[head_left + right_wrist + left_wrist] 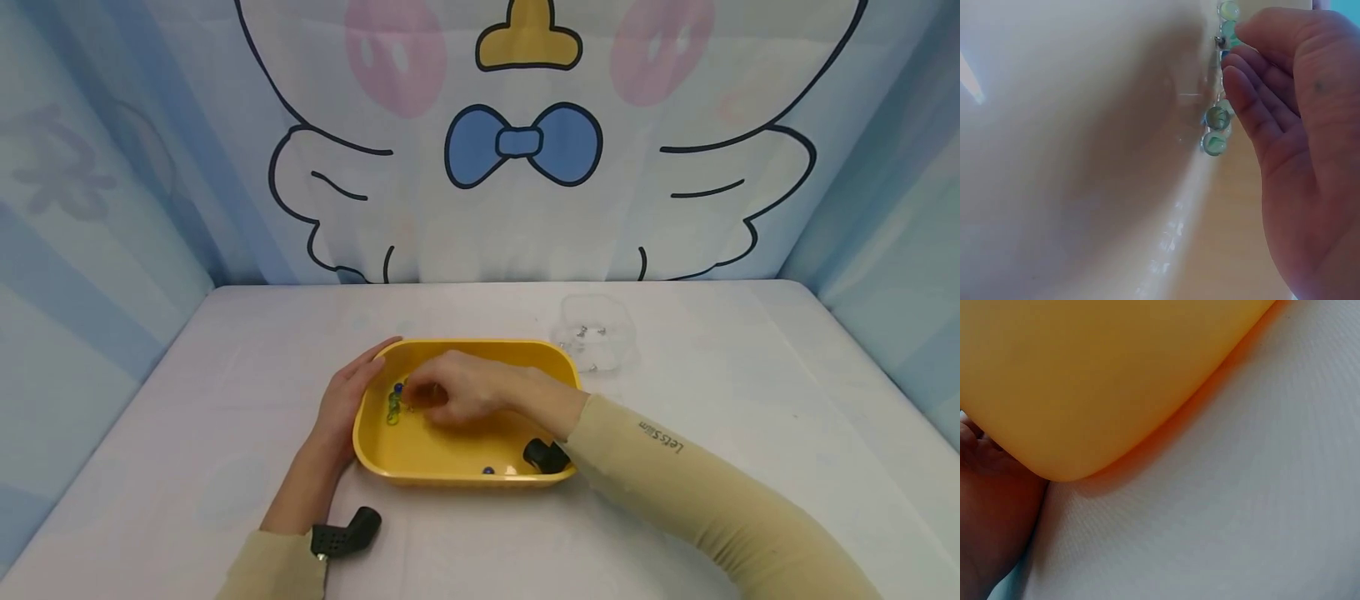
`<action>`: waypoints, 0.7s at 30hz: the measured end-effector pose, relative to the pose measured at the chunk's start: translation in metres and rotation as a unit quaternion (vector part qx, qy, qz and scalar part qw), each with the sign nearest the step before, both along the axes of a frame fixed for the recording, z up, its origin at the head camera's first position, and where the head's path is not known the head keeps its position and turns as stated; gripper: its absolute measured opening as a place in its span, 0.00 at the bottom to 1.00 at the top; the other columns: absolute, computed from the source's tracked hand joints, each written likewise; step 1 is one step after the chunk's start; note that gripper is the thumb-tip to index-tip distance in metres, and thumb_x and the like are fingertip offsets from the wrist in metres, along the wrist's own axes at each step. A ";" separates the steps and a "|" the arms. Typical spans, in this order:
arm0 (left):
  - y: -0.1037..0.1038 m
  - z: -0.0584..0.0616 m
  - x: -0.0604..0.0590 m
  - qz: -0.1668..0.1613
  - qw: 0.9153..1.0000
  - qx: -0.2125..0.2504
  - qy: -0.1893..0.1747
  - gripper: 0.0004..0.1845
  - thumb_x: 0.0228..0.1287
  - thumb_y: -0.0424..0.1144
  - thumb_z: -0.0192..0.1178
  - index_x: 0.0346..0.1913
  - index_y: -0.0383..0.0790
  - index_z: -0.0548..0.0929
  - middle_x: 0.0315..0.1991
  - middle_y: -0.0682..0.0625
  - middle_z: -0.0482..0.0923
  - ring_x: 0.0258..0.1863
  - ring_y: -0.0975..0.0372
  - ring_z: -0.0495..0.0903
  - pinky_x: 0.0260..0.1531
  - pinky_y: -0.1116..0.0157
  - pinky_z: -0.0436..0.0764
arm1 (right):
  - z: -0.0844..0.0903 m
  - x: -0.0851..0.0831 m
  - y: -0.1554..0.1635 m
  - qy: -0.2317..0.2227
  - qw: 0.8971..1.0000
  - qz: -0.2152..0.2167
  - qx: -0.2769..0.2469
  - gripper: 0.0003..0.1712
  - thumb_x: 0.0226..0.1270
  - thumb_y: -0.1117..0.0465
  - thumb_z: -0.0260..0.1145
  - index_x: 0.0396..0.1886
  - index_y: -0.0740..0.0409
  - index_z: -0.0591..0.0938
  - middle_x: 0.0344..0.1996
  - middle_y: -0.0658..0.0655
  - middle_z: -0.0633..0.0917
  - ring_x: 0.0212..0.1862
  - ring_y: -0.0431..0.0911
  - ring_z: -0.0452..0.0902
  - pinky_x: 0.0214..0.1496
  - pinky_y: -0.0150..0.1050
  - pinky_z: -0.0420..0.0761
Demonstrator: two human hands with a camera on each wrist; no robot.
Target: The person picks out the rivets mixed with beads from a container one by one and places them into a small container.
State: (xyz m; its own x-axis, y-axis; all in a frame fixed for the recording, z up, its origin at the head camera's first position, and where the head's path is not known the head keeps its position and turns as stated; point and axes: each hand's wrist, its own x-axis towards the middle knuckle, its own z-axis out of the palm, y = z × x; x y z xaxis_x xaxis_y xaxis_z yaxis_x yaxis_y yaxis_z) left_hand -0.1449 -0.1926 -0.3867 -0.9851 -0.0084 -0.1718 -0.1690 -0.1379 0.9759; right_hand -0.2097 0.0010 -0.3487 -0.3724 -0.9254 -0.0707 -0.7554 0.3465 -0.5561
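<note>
My left hand point(345, 408) rests along the left outer side of the yellow tray point(420, 479), fingers straight and thumb at the rim. The palm lies close to the tray wall in the left wrist view. Inside the tray, my right hand point(461, 387) reaches down near the left end, beside green marbles point(393, 407) and a blue marble point(398, 387). The right wrist view has a small dark metal piece point(1219, 42), like a screw, right at the fingertips; a gap shows between thumb and forefinger. Below them are two greenish glass marbles point(1215, 131).
Behind the tray's far right corner stands a clear plastic container point(618, 333) with several small metal pieces. Another blue marble point(488, 471) lies near the tray's front wall. Black wrist cameras point(352, 533) protrude at both wrists. A printed curtain point(525, 225) hangs behind the white table.
</note>
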 end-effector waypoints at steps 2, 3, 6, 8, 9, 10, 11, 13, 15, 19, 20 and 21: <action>0.000 0.000 0.000 0.001 1.000 0.002 0.000 0.24 0.81 0.47 0.46 0.74 0.47 0.70 0.72 0.55 0.67 0.70 0.64 0.66 0.67 0.67 0.67 | 0.000 0.000 0.000 -0.008 1.000 -0.008 -0.005 0.21 0.69 0.64 0.68 0.61 0.58 0.81 0.52 0.50 0.83 0.49 0.40 0.74 0.58 0.27 0.74; 0.000 0.000 0.000 0.001 1.000 0.002 0.000 0.24 0.81 0.47 0.46 0.74 0.47 0.70 0.72 0.55 0.67 0.70 0.64 0.66 0.67 0.67 0.67 | 0.000 0.000 0.000 -0.013 1.000 -0.012 -0.007 0.22 0.69 0.65 0.68 0.62 0.59 0.80 0.53 0.50 0.83 0.50 0.40 0.74 0.58 0.27 0.74; 0.000 0.000 0.000 0.002 1.000 0.001 0.000 0.25 0.81 0.47 0.46 0.75 0.46 0.70 0.72 0.54 0.67 0.70 0.64 0.66 0.67 0.67 0.67 | 0.000 0.000 0.000 -0.021 1.000 -0.016 -0.008 0.22 0.69 0.65 0.68 0.62 0.59 0.80 0.52 0.50 0.83 0.49 0.40 0.74 0.57 0.27 0.74; 0.000 0.000 0.000 0.002 1.000 0.000 0.000 0.25 0.81 0.47 0.46 0.75 0.46 0.70 0.72 0.54 0.67 0.70 0.64 0.66 0.67 0.67 0.67 | -0.001 0.000 0.000 -0.020 1.000 -0.014 -0.005 0.21 0.69 0.66 0.68 0.61 0.59 0.81 0.51 0.51 0.83 0.49 0.41 0.75 0.57 0.27 0.74; 0.001 0.000 -0.001 0.001 1.000 -0.001 0.000 0.25 0.81 0.47 0.46 0.75 0.46 0.70 0.72 0.54 0.67 0.70 0.63 0.66 0.67 0.67 0.67 | -0.001 0.000 0.000 -0.020 1.000 -0.013 -0.003 0.21 0.68 0.66 0.68 0.61 0.60 0.81 0.51 0.51 0.83 0.49 0.41 0.75 0.57 0.27 0.74; 0.001 0.000 -0.001 0.001 1.000 -0.001 0.000 0.25 0.81 0.47 0.46 0.75 0.46 0.70 0.72 0.54 0.67 0.70 0.63 0.66 0.67 0.67 0.67 | -0.001 0.000 0.000 -0.019 1.000 -0.011 0.000 0.21 0.68 0.66 0.68 0.60 0.59 0.81 0.51 0.51 0.83 0.49 0.41 0.75 0.58 0.27 0.74; 0.001 0.000 -0.001 0.001 1.000 0.000 0.001 0.25 0.81 0.47 0.46 0.75 0.46 0.69 0.72 0.54 0.67 0.70 0.63 0.66 0.67 0.67 0.67 | -0.001 -0.001 0.000 -0.018 1.000 -0.008 0.002 0.20 0.68 0.66 0.68 0.60 0.59 0.81 0.51 0.51 0.83 0.49 0.41 0.75 0.58 0.27 0.74; 0.001 0.000 -0.001 0.000 1.000 -0.001 0.002 0.25 0.81 0.46 0.46 0.75 0.46 0.69 0.72 0.54 0.67 0.70 0.63 0.66 0.67 0.67 0.67 | -0.001 -0.001 0.000 -0.019 1.000 -0.001 0.005 0.20 0.68 0.66 0.68 0.59 0.59 0.81 0.51 0.51 0.83 0.50 0.41 0.75 0.58 0.27 0.73; 0.001 0.000 -0.001 -0.001 1.000 -0.001 0.002 0.25 0.81 0.46 0.45 0.75 0.45 0.69 0.72 0.54 0.67 0.70 0.63 0.66 0.67 0.67 0.67 | -0.001 -0.001 0.000 -0.020 1.000 0.006 0.007 0.19 0.69 0.66 0.68 0.59 0.58 0.82 0.51 0.51 0.83 0.50 0.41 0.74 0.59 0.27 0.73; 0.000 0.000 0.000 -0.002 1.000 -0.002 0.003 0.25 0.82 0.46 0.45 0.75 0.45 0.69 0.73 0.54 0.67 0.70 0.63 0.65 0.68 0.67 0.66 | -0.002 -0.001 -0.002 -0.023 0.999 0.023 0.004 0.16 0.69 0.65 0.68 0.56 0.57 0.83 0.48 0.49 0.82 0.49 0.41 0.73 0.57 0.27 0.73; 0.000 0.000 0.000 -0.002 1.000 -0.003 0.004 0.25 0.82 0.46 0.45 0.75 0.45 0.69 0.73 0.54 0.67 0.70 0.63 0.65 0.68 0.67 0.66 | -0.002 0.000 -0.002 -0.025 0.999 0.025 0.003 0.16 0.69 0.65 0.69 0.55 0.56 0.83 0.48 0.49 0.82 0.49 0.40 0.73 0.57 0.27 0.73; 0.000 0.000 0.000 -0.003 1.000 -0.003 0.005 0.25 0.82 0.46 0.45 0.75 0.45 0.69 0.73 0.54 0.67 0.70 0.63 0.65 0.68 0.67 0.66 | -0.002 0.000 -0.002 -0.026 0.999 0.028 0.002 0.15 0.69 0.65 0.69 0.55 0.56 0.83 0.47 0.48 0.82 0.48 0.40 0.73 0.56 0.27 0.73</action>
